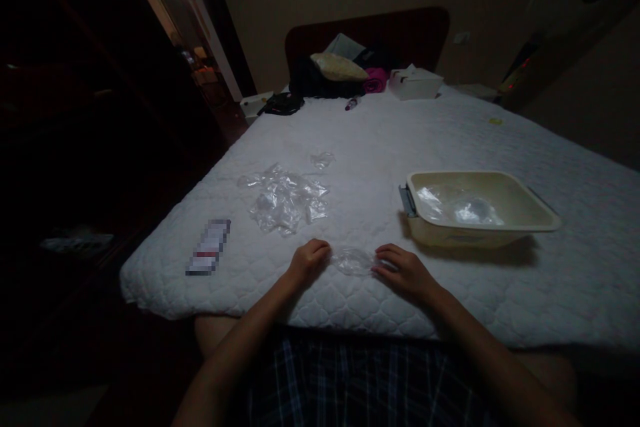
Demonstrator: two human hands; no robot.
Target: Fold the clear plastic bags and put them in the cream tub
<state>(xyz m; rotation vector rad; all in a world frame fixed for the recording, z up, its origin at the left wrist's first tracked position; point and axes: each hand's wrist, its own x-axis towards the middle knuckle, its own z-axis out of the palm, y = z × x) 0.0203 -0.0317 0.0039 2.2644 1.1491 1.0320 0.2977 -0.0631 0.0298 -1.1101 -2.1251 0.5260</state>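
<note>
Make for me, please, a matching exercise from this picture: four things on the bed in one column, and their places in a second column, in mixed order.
Things
1. small clear plastic piece
2. pile of clear plastic
3. cream basin
4. white box

Places
A. far end of the bed, by the headboard
B. ahead and to the right of the right hand
C. between that hand and the left hand
D. ahead of the left hand, mid-bed

Pairs: 1-C, 2-D, 3-B, 4-A

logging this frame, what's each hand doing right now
Left hand: closed, pinching one end of the clear plastic bag.
Right hand: fingertips on its other end, grip unclear.
</note>
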